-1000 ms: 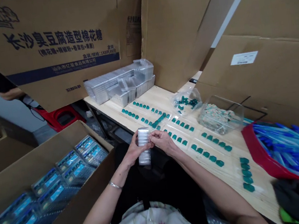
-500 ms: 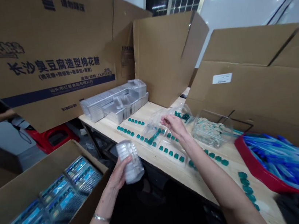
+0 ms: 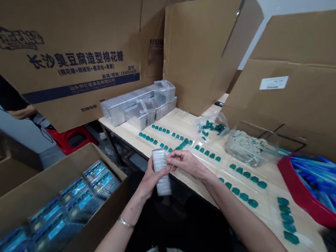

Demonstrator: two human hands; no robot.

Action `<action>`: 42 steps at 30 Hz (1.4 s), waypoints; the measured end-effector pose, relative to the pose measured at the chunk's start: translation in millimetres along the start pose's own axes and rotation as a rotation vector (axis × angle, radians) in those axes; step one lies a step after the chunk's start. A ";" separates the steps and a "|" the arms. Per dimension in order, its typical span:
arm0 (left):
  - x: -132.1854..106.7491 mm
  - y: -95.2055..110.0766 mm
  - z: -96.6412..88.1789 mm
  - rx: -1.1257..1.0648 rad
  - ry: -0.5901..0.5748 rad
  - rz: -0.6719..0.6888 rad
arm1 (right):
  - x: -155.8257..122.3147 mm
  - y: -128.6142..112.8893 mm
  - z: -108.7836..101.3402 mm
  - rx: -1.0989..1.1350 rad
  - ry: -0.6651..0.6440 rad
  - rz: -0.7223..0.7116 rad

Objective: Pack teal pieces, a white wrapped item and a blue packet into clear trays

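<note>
My left hand (image 3: 151, 180) is wrapped round a stack of clear plastic trays (image 3: 161, 172), held upright in front of the table edge. The fingers of my right hand (image 3: 181, 161) are pinched together at the right side of that stack. What lies between these fingertips is too small to make out. Just beyond the hands, green pieces (image 3: 207, 152) sit in rows in clear trays on the wooden table (image 3: 185, 117). A small heap of green pieces (image 3: 184, 143) lies among the rows.
More clear trays (image 3: 137, 103) are stacked at the table's far left. A plastic bag of green pieces (image 3: 213, 127), a clear bin of pale packets (image 3: 248, 146) and a red tub (image 3: 300, 191) of blue sticks stand rightward. A carton (image 3: 110, 204) holds blue packs at left.
My right hand has come back from above the bag on the table to the tray stack. The stack has turned upright and moved slightly right. The view has shifted.
</note>
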State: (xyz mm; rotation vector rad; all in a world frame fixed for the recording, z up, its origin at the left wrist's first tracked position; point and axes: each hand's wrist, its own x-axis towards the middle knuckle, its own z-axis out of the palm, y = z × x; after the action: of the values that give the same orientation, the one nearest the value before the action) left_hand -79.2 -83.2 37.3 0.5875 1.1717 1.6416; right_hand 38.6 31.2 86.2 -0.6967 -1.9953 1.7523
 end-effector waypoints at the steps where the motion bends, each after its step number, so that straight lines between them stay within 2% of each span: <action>1: 0.9 -0.6 0.6 0.012 0.000 -0.001 | -5.1 -0.1 6.4 -0.002 0.010 0.011; 7: 1.6 -6.5 -0.5 0.005 0.021 -0.023 | -5.6 4.0 9.6 0.019 0.034 0.030; 11: 1.8 -8.3 0.0 -0.040 0.003 -0.023 | -3.6 10.2 17.3 0.000 0.108 0.028; 15: 3.9 -9.3 -10.9 -0.128 -0.008 -0.057 | -3.1 14.9 16.0 0.032 0.179 0.011; 17: 5.2 -7.6 -22.1 -0.177 0.024 -0.065 | 3.0 11.0 -1.9 0.041 0.214 -0.037; 20: 5.9 -1.6 -36.2 -0.173 0.060 -0.070 | 24.8 -4.9 -51.4 0.094 0.316 -0.148; 23: 4.3 5.7 -36.9 -0.152 0.033 -0.058 | 50.6 -21.9 -101.4 0.123 0.527 -0.179; 25: 3.2 8.6 -30.5 -0.129 0.029 -0.046 | 58.7 -25.9 -113.7 0.099 0.601 -0.166; 26: 3.0 9.2 -26.4 -0.110 0.032 -0.039 | 58.2 -25.1 -110.2 0.083 0.598 -0.156; 28: 3.9 8.7 -18.5 -0.068 0.043 -0.023 | 48.6 -19.3 -85.6 0.054 0.513 -0.132; 32: 8.7 3.6 -8.5 -0.034 0.035 -0.009 | 16.4 -4.0 -11.2 0.039 0.093 -0.028; 34: 10.6 0.9 -6.8 -0.044 0.015 -0.012 | 6.6 0.2 11.4 0.051 0.032 0.004; 36: 11.3 -1.0 -6.1 -0.043 0.014 -0.015 | 3.2 2.1 19.1 0.058 0.044 0.023; 42: 10.8 -3.5 -2.4 -0.004 0.057 -0.019 | 7.6 7.1 18.1 0.058 0.133 0.040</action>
State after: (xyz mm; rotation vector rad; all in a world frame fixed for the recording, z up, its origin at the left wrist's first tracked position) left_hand -83.9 -74.3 31.6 0.5286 1.2112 1.6532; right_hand 22.6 22.0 76.5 -0.8163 -1.8474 1.7315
